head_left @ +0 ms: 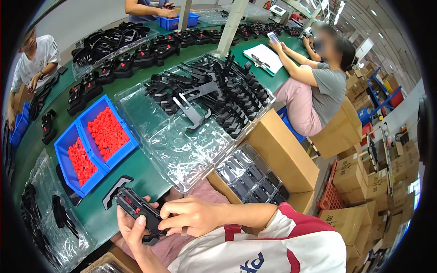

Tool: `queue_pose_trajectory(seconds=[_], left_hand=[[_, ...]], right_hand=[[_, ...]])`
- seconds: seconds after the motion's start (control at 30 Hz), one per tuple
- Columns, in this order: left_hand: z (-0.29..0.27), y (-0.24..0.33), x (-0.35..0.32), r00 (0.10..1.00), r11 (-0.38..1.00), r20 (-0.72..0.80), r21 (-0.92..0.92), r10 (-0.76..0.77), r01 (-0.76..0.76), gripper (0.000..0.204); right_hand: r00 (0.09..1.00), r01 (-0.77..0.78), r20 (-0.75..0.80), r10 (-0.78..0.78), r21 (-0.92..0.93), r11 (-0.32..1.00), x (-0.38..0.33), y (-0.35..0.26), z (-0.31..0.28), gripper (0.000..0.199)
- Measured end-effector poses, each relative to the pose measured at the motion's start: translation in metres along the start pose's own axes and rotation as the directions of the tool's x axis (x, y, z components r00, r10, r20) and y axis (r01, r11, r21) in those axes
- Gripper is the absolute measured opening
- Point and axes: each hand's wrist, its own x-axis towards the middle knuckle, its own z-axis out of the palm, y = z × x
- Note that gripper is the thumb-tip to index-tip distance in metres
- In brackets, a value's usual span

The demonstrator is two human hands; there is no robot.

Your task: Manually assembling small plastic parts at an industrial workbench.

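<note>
My left hand [133, 230] is wrapped round a black plastic assembly [144, 214] shaped like a stretchable phone-controller bracket. Its thumb lies along the face, close to small red parts set in the body. A hooked grey-black end piece [117, 189] sticks out at the far left of the assembly. With bent fingers, my right hand [193, 217] grips the near right side of the same assembly; what its fingertips touch there is partly hidden. Just beyond my hands stand two joined blue bins [105, 172] containing small red plastic parts [105, 132].
A clear plastic tray [170, 157] heaped with black brackets [227, 98] sits ahead. More black parts [34, 218] lie on plastic at left. An open cardboard box [284, 157] stands at right. Rows of black assemblies [123, 68] line the green table; co-workers sit round it.
</note>
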Motion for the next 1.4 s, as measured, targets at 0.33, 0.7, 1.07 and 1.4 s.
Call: queue_pose_trajectory(seconds=[0.33, 0.7, 1.07, 1.4], left_hand=[[-0.01, 0.008, -0.001, 0.999, 1.0, 0.038, -0.008, -0.026, 0.026, 0.07], [-0.007, 0.007, -0.004, 0.997, 0.999, 0.069, -0.009, -0.035, 0.036, 0.075], [-0.01, -0.002, -0.008, 0.994, 0.982, 0.074, 0.164, 0.078, -0.089, 0.047], [0.012, -0.025, 0.023, 0.985, 0.952, -0.169, 0.306, 0.023, 0.03, 0.033]], right_hand=[[1.0, -0.01, 0.028, 0.01, 0.0, 1.0, -0.002, -0.005, 0.008, 0.024], [0.998, 0.031, -0.055, -0.033, -0.041, 0.999, -0.012, 0.0, 0.016, 0.024], [0.998, -0.053, -0.041, 0.05, -0.054, 0.997, -0.019, -0.011, 0.016, 0.025], [0.954, -0.161, -0.259, 0.148, -0.031, 0.986, -0.045, -0.003, -0.009, 0.031]])
